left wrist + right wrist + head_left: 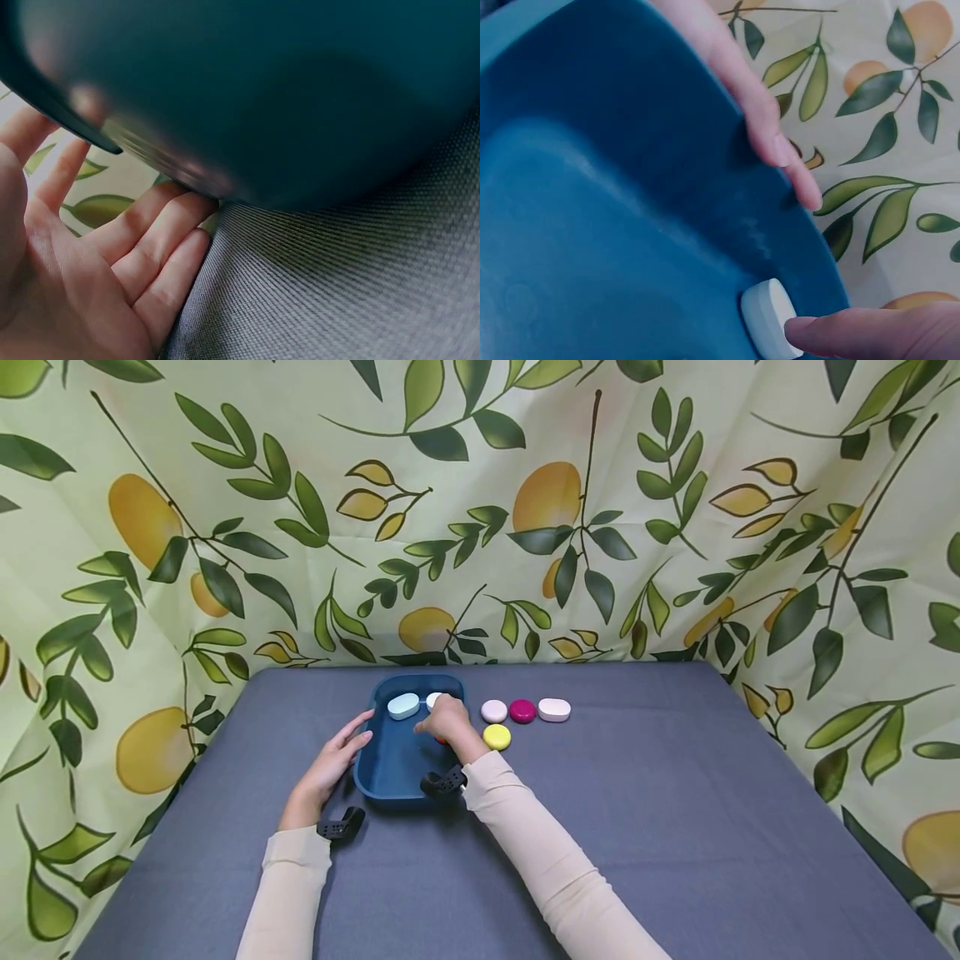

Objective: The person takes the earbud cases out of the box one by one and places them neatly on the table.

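Note:
A blue tray [401, 768] lies on the table, with my left hand [333, 766] at its left side. In the left wrist view, the left fingers [142, 247] extend against the tray's outer wall. My right hand [450, 722] reaches inside the tray, thumb pointing left. A pale blue oval piece [403, 706], like a soap bar, lies near the tray's far left; the thumb [855, 334] overlaps it in the right wrist view. A white piece [433, 700] is partly covered by the right hand, and an orange-red piece [441, 740] shows under it. The right fingertips are hidden.
Right of the tray lie a pale pink round piece [494, 711], a magenta round piece [522, 711], a pale pink oval piece [554, 710] and a yellow round piece [497, 737]. The grey cloth-covered table [675, 827] ends at a leaf-patterned curtain [480, 527].

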Available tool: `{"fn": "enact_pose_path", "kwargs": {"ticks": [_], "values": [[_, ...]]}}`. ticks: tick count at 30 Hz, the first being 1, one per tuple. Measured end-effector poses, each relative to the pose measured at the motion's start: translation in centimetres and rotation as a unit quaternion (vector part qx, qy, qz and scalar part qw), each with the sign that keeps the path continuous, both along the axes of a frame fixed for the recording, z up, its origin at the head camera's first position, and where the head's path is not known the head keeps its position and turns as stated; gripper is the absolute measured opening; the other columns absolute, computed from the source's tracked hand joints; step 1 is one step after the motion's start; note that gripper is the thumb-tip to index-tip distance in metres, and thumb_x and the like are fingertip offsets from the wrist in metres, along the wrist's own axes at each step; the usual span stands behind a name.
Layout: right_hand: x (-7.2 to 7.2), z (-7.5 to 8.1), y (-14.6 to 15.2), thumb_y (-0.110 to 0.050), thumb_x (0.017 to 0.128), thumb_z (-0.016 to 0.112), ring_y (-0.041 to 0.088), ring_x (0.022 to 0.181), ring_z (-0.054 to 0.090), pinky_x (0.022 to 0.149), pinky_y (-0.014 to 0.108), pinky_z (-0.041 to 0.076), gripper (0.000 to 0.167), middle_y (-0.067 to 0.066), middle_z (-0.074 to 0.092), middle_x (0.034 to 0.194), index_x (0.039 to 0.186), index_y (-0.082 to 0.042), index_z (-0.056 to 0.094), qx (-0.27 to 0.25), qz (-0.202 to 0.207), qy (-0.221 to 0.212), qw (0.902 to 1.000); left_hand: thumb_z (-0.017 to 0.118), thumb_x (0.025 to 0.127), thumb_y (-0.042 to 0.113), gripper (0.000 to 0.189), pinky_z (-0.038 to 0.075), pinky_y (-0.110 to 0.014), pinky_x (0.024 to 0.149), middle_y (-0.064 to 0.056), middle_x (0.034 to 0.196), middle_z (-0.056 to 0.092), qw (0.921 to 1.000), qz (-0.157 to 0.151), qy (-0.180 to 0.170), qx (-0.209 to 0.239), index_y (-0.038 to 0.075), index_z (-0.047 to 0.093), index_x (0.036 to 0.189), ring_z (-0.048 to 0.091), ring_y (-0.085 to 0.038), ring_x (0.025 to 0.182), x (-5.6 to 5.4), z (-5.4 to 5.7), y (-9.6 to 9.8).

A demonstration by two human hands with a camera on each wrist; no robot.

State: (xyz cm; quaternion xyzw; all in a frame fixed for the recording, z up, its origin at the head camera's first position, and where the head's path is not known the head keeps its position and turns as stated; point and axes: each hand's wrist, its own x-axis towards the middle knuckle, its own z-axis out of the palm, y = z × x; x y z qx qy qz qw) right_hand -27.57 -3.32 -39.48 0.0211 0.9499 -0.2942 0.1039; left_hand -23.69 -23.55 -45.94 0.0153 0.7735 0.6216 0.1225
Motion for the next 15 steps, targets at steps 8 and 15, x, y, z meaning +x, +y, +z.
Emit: {"fn": "enact_pose_path", "kwargs": {"ticks": [8,15], "values": [[-0.5,-0.7,0.1,-0.027,0.076,0.082,0.023,0.098,0.059,0.089,0.031,0.052,0.06,0.014,0.065,0.117,0.121,0.003,0.057,-0.034,-0.004,-0.007,0.9994,0.042,0.103,0.036,0.055,0.032,-0.045,0.112,-0.01,0.164,0.014,1.0,0.001,0.001,-0.002,0.023,0.025,0.153,0.033,-0.033,0.14,-0.1,0.0,0.0],[-1.1,-1.0,0.5,-0.017,0.072,0.084,0.022,0.094,0.055,0.081,0.027,0.049,0.051,0.015,0.063,0.118,0.116,0.0,0.064,-0.13,0.002,-0.025,0.9912,0.042,0.103,0.038,0.055,0.03,-0.049,0.114,-0.01,0.164,0.015,1.0,0.001,0.001,-0.005,0.023,0.025,0.153,0.032,-0.034,0.141,0.0,-0.1,0.0]]}}
